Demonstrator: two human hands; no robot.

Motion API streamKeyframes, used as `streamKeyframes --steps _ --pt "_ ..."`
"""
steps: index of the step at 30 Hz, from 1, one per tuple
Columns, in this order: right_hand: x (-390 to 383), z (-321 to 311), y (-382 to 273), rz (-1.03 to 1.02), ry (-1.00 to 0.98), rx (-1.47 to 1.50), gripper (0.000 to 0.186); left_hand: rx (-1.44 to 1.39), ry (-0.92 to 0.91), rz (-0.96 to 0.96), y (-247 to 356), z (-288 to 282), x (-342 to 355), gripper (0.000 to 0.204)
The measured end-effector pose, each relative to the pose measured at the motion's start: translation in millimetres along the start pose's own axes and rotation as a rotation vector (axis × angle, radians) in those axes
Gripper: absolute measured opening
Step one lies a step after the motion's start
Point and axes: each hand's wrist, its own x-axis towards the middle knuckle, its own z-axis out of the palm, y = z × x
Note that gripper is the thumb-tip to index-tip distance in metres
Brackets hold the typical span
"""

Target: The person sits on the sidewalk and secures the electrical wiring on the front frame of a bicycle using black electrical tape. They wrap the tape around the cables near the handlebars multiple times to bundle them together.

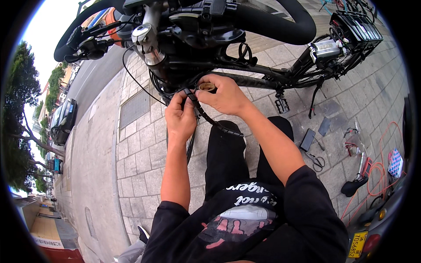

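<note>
Nearest to us, a person in a black printed T-shirt (245,221) and black trousers (226,160) works bare-handed at the front of a black bicycle (247,78). Just beyond the knees, we see both hands close together, each with something in its grasp. The left hand (180,118) pinches a black wrapped cable bundle (206,115) between thumb and fingertips; the right hand (226,94), just beside it, grips a small roll of tape (207,87), its tan core showing. The cable bundle slopes from the hands toward the near right, its lower end above a trouser leg. Beyond the hands, we find the bicycle's silver stem (147,37) and dark handlebar (302,22), with the frame stretching right to a pedal (282,104), a silver box (326,49) and a rear rack (357,30). On the right, on gray paving (140,171), we note a dark oblong box (308,139) near a pair of scissors (316,163), and farther right an orange cord (372,168) in loose coils. Farthest off, on the left, we see a road (98,72), a dark car (62,120) and green trees (22,79).
</note>
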Motion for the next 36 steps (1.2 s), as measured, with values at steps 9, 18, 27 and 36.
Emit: streamKeyframes --steps 9,18,27,36 --pt "2.9 3.9 14.3 0.040 0.000 0.258 0.041 -0.152 -0.006 -0.110 4.2 -5.1 -0.5 0.016" --pt "-2.9 20.7 23.6 0.069 -0.006 0.382 0.021 0.213 -0.009 0.230 4.5 -10.3 -8.5 0.011" --pt "4.5 20.0 11.2 0.096 -0.084 0.362 0.020 -0.061 0.127 -0.084 7.1 -0.3 -12.8 0.025" --pt "9.1 23.4 10.4 0.203 -0.119 0.418 0.024 0.026 0.153 -0.014 14.1 -4.0 -10.5 0.026"
